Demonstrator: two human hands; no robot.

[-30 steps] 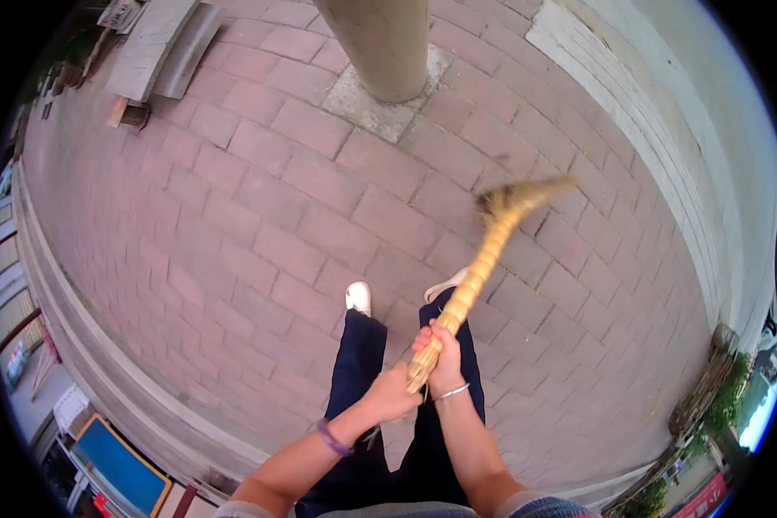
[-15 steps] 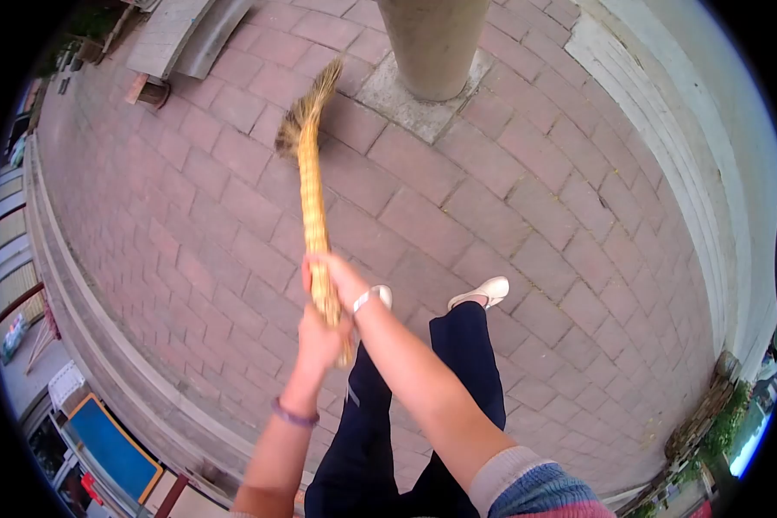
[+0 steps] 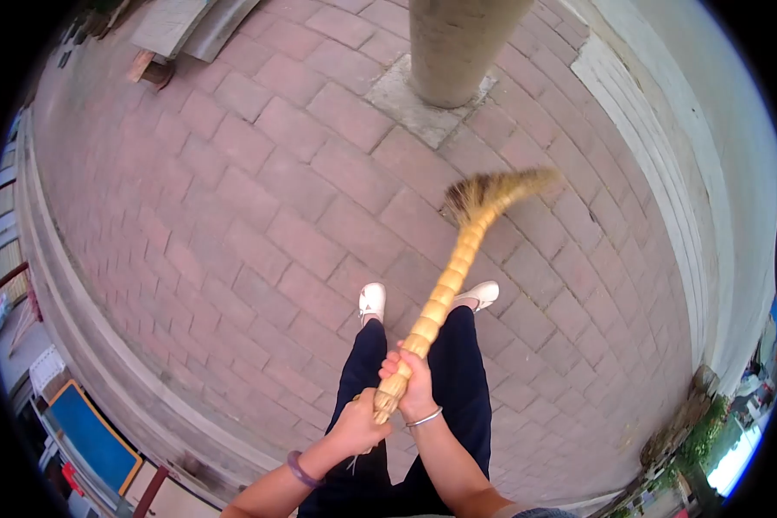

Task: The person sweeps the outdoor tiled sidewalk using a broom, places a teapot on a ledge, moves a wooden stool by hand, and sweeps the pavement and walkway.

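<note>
A straw broom (image 3: 446,289) slants up and to the right in front of me, its thick bound handle low and its bristles at the far end over the paving. My right hand (image 3: 412,384) wraps around the handle near its lower part, a silver bangle on that wrist. Just below it, my left hand (image 3: 361,425) is closed around the butt end, with a purple bangle on the wrist. The bristle head is a little blurred, and whether it touches the ground I cannot tell.
Reddish paving bricks (image 3: 259,216) cover the ground. A round pillar (image 3: 457,52) stands ahead on a square concrete base. At the upper left is a grey bench-like slab (image 3: 171,24). A pale wall (image 3: 716,155) runs along the right, a stepped kerb (image 3: 86,319) along the left.
The broom has swung from the left to the right, its bristles now right of my feet. Both hands have come lower and nearer my body, still around the handle.
</note>
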